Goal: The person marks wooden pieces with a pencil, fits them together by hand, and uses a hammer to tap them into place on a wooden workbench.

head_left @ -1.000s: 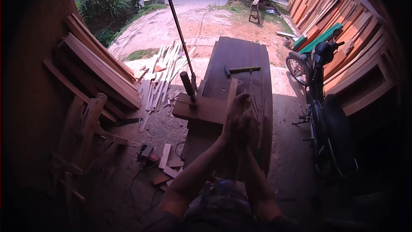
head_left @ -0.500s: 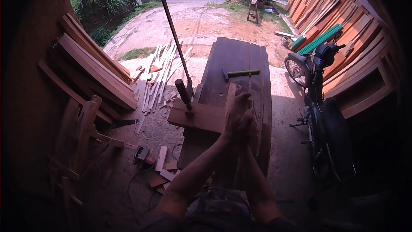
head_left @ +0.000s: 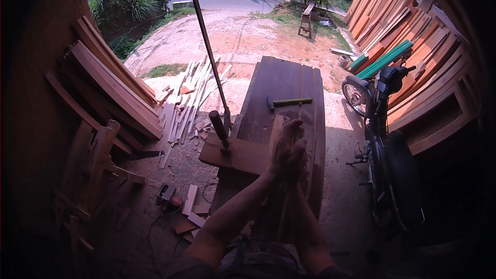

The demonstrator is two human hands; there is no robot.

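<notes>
My left hand [head_left: 281, 147] and my right hand [head_left: 299, 156] are pressed together, palm to palm, around a narrow pale wooden strip [head_left: 277, 124]. The strip lies lengthwise on a long dark wooden panel [head_left: 289, 80]. Its far end sticks out beyond my fingertips, and the part under my hands is hidden. A hammer [head_left: 289, 102] lies crosswise on the panel just beyond the strip. To the left of my hands a thick wooden block [head_left: 235, 154] rests on the panel's edge, with a dark handle and a long thin metal rod [head_left: 206, 41] rising from it.
A parked motorcycle [head_left: 385, 139] stands close on the right. Behind it, boards lean against the right wall [head_left: 413, 46]. Planks are stacked on the left [head_left: 111, 90]. Loose slats and offcuts [head_left: 188, 98] litter the ground, with a small power tool [head_left: 166, 195] and its cord.
My hands stay clasped on the strip in nearly the same spot. The view has shifted slightly, and nothing else has visibly moved.
</notes>
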